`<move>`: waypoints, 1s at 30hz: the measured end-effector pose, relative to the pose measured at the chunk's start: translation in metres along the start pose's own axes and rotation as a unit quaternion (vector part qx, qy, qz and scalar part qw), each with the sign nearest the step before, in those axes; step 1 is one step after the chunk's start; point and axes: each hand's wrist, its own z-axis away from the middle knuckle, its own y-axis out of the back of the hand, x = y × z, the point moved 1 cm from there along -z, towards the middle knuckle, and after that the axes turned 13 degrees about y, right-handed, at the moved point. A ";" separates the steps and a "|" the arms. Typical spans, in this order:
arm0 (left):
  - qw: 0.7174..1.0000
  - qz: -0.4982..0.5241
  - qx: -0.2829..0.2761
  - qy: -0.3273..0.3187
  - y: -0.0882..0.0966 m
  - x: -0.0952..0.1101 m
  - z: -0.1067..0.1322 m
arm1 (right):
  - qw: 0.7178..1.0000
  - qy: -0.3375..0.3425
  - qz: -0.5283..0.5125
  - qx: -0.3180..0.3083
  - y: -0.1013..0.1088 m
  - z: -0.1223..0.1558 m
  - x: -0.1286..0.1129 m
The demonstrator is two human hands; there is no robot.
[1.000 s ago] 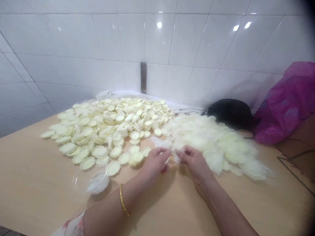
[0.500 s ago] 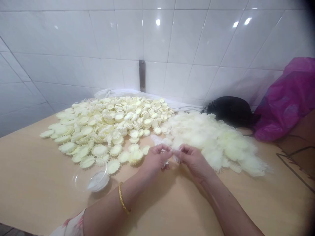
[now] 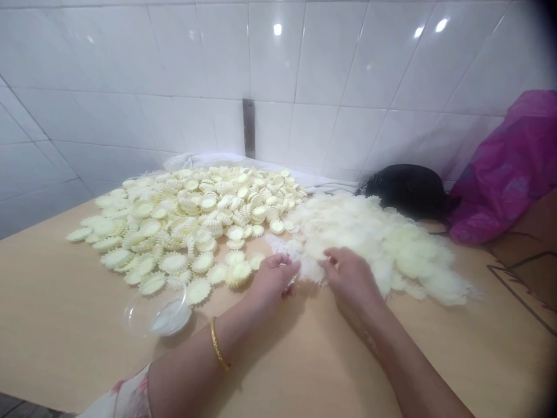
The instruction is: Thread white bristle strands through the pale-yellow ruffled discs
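My left hand (image 3: 275,277) is closed in a pinch at the front of the heaps. A small white piece with a jagged edge (image 3: 290,283) shows between its fingers, mostly hidden. My right hand (image 3: 350,276) is a short way to the right, thumb and forefinger drawn together. What it may hold is too blurred to make out. Just behind the right fingertips lies a heap of thin, whitish, see-through frilled pieces (image 3: 361,226). Beyond my left hand spreads a big pile of pale yellow discs with scalloped rims (image 3: 174,263), like small shallow cups.
A clear bowl (image 3: 172,317) with white stuff in it stands left of my left forearm. A white cloth (image 3: 217,158) runs behind the piles along the tiled wall (image 3: 183,52). At the right are a black object (image 3: 407,191) and a magenta plastic bag (image 3: 500,174).
My hands, which met at the fingertips, have moved apart. The right hand has shifted to the right, towards the see-through heap. The left stays nearly in place. The view has tilted slightly.
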 end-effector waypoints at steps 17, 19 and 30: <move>1.000 -0.001 -0.007 0.017 -0.001 0.001 0.004 | 0.991 0.064 0.115 -0.027 0.000 0.003 -0.007; 0.998 0.036 -0.015 0.044 0.000 0.002 0.004 | 0.983 0.075 0.167 0.005 0.002 0.003 -0.008; 0.997 0.057 -0.058 -0.004 -0.004 0.002 0.005 | 0.983 -0.026 -0.173 -0.056 -0.007 0.008 -0.024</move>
